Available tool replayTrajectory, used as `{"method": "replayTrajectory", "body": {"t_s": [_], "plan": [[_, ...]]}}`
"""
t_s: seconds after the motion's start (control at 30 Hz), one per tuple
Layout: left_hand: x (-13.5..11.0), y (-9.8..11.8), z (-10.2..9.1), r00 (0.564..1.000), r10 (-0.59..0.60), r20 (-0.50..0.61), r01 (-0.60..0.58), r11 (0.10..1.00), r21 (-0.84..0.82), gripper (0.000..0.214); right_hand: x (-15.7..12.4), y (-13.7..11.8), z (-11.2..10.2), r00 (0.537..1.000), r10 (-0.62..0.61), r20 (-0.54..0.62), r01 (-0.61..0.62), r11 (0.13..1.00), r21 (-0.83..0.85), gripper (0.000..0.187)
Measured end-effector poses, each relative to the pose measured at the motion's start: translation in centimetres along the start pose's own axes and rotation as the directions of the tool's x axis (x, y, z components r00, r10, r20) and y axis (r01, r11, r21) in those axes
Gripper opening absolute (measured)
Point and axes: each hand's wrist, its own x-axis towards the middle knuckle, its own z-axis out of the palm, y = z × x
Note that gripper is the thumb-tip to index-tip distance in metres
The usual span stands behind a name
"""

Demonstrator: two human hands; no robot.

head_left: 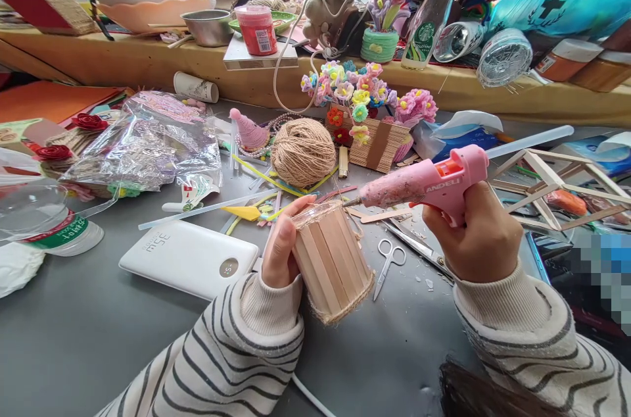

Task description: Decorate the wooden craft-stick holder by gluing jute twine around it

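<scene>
My left hand (pixel 283 243) is wrapped round the far left side of a small cup (pixel 332 262) covered in upright wooden craft sticks. Twine edges both its rims, and the cup is tilted. In my right hand (pixel 476 233) is a pink hot glue gun (pixel 428 183) with a clear glue stick (pixel 532 141) sticking out of its back. The gun's nozzle meets or nearly meets the cup's upper rim. Behind the cup sits a ball of jute twine (pixel 303 152). Small scissors (pixel 389 262) lie just right of the cup.
A white power bank (pixel 190 259) lies left of my left hand. Larger scissors (pixel 419 246) rest under the glue gun. A stick frame (pixel 562 190) stands at right, a plastic bottle (pixel 54 220) at left. Yarn flowers (pixel 355 91) and a crowded shelf (pixel 148 55) are behind.
</scene>
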Motion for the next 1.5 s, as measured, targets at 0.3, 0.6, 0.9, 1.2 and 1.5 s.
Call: {"method": "replayTrajectory", "body": {"t_s": [0.3,0.6,0.9,1.2,1.5], "plan": [[-0.4,0.5,0.6,0.999,-0.029,-0.030,0.027,0.999,-0.042,0.074,-0.6,0.1,0.3,0.996,0.084,0.031,-0.084,0.996,0.005,0.017],[-0.2,0.5,0.1,0.999,-0.029,-0.014,0.028,0.999,-0.036,0.074,-0.5,2.2,2.3,0.891,0.383,0.245,-0.408,0.911,0.061,0.034],[-0.1,0.5,-0.5,0.996,-0.068,0.050,0.072,0.995,-0.068,0.069,-2.2,5.1,5.4,0.814,0.452,0.366,-0.502,0.863,0.050,0.036],[-1.3,1.9,0.3,0.912,-0.130,0.389,0.167,0.984,-0.064,0.065,-2.3,6.5,5.4,0.760,0.531,0.375,-0.602,0.793,0.098,0.041],[-0.4,0.9,-0.5,0.875,-0.024,0.483,-0.003,0.998,0.055,0.071,0.5,-2.8,2.2,0.766,-0.006,0.643,-0.526,0.568,0.633,0.040]]}}
